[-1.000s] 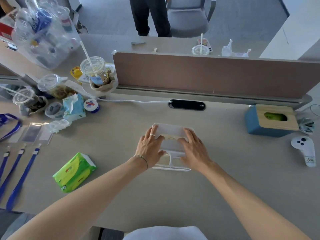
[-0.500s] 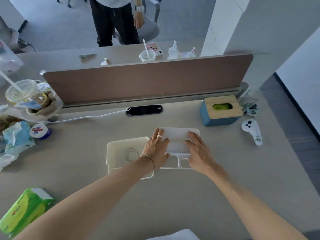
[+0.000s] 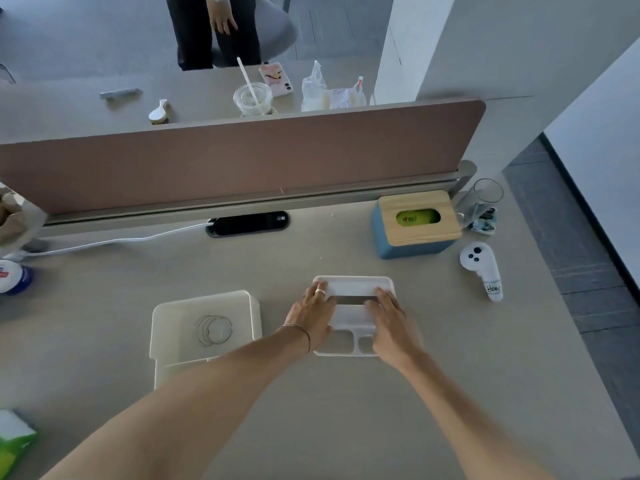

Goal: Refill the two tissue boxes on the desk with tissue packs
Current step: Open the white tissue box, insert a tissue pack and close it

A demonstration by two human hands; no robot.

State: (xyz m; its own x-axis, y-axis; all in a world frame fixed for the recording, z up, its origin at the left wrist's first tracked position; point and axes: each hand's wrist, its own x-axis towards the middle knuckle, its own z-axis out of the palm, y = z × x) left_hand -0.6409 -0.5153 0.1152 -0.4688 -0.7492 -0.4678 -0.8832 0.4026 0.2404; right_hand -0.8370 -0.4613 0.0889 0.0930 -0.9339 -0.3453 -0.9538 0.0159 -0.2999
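White tissue box lid (image 3: 353, 287) unmoved since earlier; left hand (image 3: 313, 315), right hand (image 3: 393, 327) fingers still pressing it

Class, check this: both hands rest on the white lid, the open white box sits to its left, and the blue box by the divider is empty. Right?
Not quite. The head view shows a green tissue pack through the slot of the blue box, so it is filled. Left hand and right hand on the white lid, open white box to its left: correct.
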